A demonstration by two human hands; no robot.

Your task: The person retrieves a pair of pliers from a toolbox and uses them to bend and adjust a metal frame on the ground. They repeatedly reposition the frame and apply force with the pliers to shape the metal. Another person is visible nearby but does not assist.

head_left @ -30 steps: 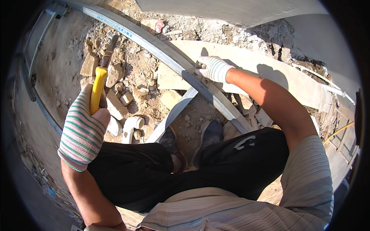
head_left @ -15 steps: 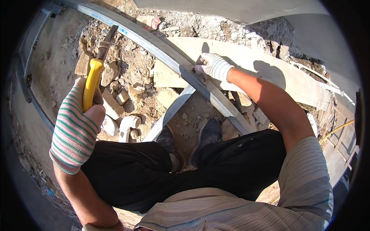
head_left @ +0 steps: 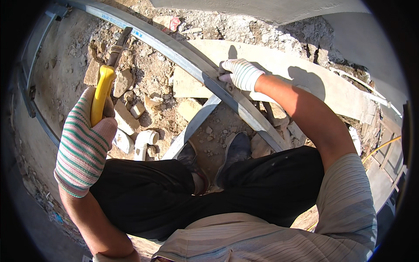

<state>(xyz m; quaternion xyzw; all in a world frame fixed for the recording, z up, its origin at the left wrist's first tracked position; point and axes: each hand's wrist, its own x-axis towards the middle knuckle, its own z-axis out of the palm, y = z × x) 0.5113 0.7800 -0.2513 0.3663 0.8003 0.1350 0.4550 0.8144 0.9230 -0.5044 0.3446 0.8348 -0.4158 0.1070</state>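
Observation:
My left hand (head_left: 85, 146), in a pink glove with green stripes, is closed round the handle of a yellow-handled tool (head_left: 103, 89). The tool's narrow dark metal end points up and away, over the rubble; its exact kind is hard to tell. My right hand (head_left: 244, 74), in a white striped glove, has its fingertips pinched together at the long grey metal tube (head_left: 174, 54). Whatever lies between those fingertips is too small or hidden to make out. Just nearer than that hand, a shorter metal tube (head_left: 192, 126) meets the long one at an angle.
Broken stones (head_left: 124, 83) and a white plastic pipe elbow (head_left: 144, 144) lie on the dirt. Beyond the long tube is a pale flat slab (head_left: 257, 56), then a grey wall (head_left: 279, 11). My shoes (head_left: 235, 153) stand near the tubes' junction. A yellow cable (head_left: 379, 148) runs at the right.
My left hand and the yellow-handled tool have shifted very slightly left. The right hand has edged slightly left and stays at the long tube.

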